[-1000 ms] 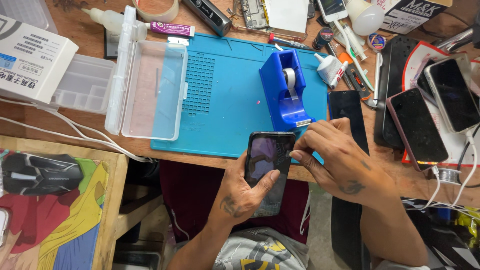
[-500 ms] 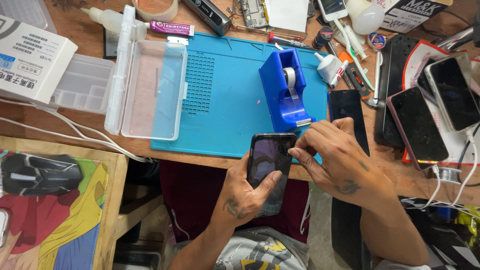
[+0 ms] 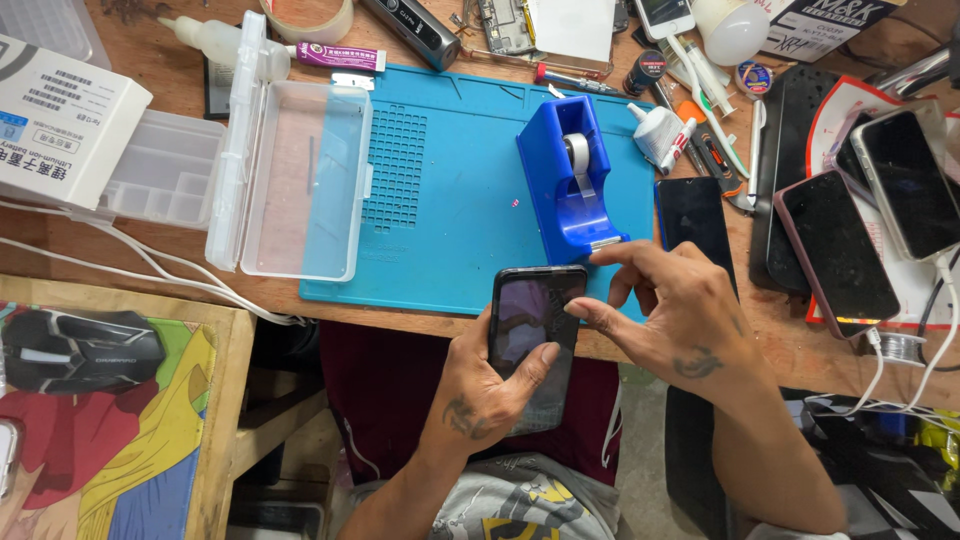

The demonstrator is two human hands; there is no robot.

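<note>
Our left hand is clamped around a phone just below the blue mat on the cluttered wooden table; our right hand, fingers apart, touches its top edge beside the tape dispenser.

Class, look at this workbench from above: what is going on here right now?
A person holds a black smartphone with a glossy dark screen in the left hand, just off the bench edge. The right hand reaches its fingers to the front of a blue plastic tape dispenser standing on a blue silicone work mat. Several other dark phones lie at the right.
</note>
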